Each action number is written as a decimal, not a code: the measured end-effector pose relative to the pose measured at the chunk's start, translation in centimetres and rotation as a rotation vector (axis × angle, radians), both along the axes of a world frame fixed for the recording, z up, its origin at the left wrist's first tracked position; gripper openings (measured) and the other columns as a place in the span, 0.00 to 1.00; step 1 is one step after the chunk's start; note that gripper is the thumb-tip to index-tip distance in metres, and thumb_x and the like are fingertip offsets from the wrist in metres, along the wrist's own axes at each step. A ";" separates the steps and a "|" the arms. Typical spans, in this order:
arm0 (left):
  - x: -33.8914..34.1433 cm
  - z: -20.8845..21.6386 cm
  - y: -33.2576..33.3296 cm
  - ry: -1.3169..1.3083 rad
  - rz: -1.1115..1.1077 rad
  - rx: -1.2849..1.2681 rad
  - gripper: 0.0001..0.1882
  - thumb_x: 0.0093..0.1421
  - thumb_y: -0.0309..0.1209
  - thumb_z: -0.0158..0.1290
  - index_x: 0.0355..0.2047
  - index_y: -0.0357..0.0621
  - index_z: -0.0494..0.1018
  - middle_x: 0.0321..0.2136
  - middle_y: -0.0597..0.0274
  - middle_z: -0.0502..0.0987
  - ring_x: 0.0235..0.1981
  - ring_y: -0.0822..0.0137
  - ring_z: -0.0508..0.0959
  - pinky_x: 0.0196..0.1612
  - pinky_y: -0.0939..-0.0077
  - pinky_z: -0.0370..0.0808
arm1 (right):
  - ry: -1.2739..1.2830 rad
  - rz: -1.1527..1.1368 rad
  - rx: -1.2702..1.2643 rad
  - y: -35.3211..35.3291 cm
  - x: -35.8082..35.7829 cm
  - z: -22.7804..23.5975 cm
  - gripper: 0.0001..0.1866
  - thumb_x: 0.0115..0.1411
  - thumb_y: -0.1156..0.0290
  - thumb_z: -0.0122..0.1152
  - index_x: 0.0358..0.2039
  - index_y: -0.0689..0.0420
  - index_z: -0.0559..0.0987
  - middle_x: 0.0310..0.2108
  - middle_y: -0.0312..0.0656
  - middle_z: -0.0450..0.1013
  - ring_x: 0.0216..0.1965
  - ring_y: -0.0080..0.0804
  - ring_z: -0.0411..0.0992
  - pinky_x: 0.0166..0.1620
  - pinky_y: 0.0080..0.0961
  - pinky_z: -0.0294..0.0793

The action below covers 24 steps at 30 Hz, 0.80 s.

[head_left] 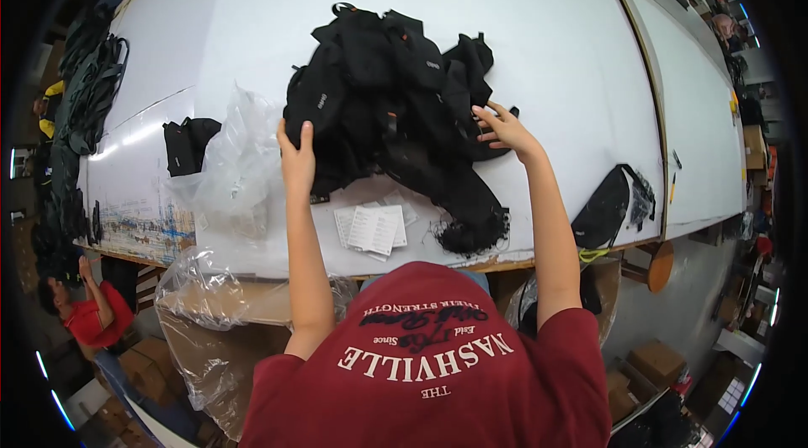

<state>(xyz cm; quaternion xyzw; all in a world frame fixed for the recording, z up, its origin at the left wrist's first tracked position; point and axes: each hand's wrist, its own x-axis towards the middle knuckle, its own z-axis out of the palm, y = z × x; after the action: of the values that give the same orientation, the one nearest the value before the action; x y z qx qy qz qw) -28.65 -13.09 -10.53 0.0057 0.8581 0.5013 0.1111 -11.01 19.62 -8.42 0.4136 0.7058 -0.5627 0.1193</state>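
Observation:
A heap of small black fabric bags [379, 69] lies on the white table in front of me, some with small light prints and orange tabs. My left hand [297, 157] is closed on the left edge of a black bag [313, 103], thumb on top. At the heap's right side is my right hand [507, 132], its fingers spread against the black fabric and not closed round anything. Nearer to me lie a stack of white printed cards [373, 229] and a tangle of thin black cords [475, 233].
Clear plastic bags [240, 153] and a small black bag [187, 146] lie to the left. Black straps [101, 86] pile up at the far left edge. A black pouch [604, 208] rests at the right. A plastic-lined carton [210, 338] stands below the table; another person [97, 313] is at left.

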 end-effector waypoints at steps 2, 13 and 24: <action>1.1 0.9 -0.8 -0.055 0.007 -0.098 0.41 0.59 0.57 0.45 0.64 0.44 0.48 0.52 0.35 0.66 0.53 0.43 0.68 0.55 0.61 0.63 | 0.049 0.007 -0.021 0.3 2.3 -0.3 0.43 0.55 0.40 0.54 0.63 0.52 0.57 0.46 0.43 0.70 0.39 0.29 0.74 0.41 0.24 0.71; 14.6 7.1 -3.7 -0.369 -0.506 0.513 0.13 0.63 0.34 0.45 0.34 0.34 0.71 0.25 0.60 0.72 0.27 0.72 0.71 0.33 0.78 0.68 | -0.061 -0.555 1.197 4.5 24.9 -4.3 0.23 0.47 0.59 0.66 0.45 0.48 0.75 0.49 0.43 0.67 0.52 0.43 0.63 0.54 0.39 0.61; 38.0 -10.5 1.2 -1.072 -1.095 -0.165 0.12 0.59 0.35 0.47 0.28 0.39 0.73 0.23 0.63 0.74 0.26 0.72 0.73 0.31 0.80 0.69 | 0.318 -0.495 1.121 2.7 29.0 -5.5 0.25 0.48 0.70 0.60 0.49 0.52 0.69 0.47 0.46 0.63 0.52 0.45 0.58 0.52 0.42 0.56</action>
<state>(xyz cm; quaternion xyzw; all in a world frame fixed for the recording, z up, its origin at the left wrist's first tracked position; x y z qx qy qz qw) 9.35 -11.89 -21.06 0.1775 0.5964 0.2432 0.7440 17.94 22.35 -13.91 0.4756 0.7857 -0.1731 -0.3556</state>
